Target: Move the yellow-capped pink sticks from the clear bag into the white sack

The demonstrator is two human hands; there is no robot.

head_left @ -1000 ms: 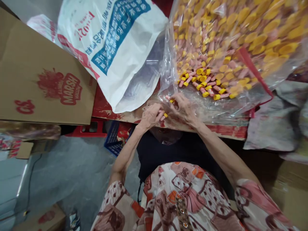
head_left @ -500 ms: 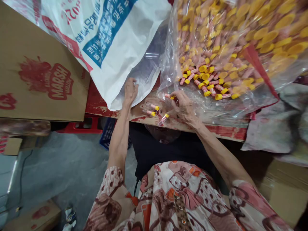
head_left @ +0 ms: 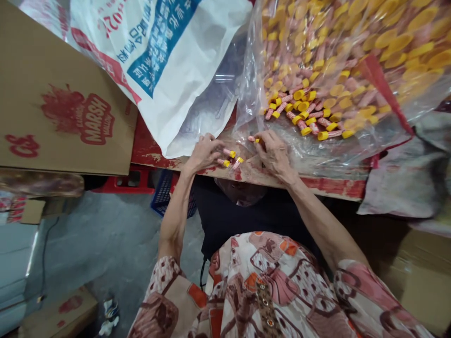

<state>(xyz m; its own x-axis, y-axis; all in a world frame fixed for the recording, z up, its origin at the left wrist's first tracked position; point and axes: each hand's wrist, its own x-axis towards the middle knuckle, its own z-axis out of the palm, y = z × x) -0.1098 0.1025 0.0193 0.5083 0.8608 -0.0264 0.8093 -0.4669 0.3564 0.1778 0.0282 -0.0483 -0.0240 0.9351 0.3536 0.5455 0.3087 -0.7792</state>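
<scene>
Three small pink tubes with yellow caps (head_left: 229,158) lie on the red-painted board (head_left: 331,187), close to its near edge. The left hand (head_left: 204,152) rests on the board touching them from the left, its fingers curled loosely over their ends; whether it actually pinches one cannot be told. Just right of the tubes, the right hand (head_left: 275,152) grasps another capped tube (head_left: 253,139) between thumb and fingertips, palm down on crinkled clear plastic.

Beyond the tubes, the clear bag (head_left: 327,70) heaped with the same yellow-capped pieces slumps open, its mouth reaching the right hand. Left of it a white printed sack (head_left: 165,51) overhangs the board, leaving only a narrow bare strip around the tubes. Farther left a cardboard box (head_left: 59,108) juts past the board's corner. Below the near edge is open space above the grey floor (head_left: 98,244).
</scene>
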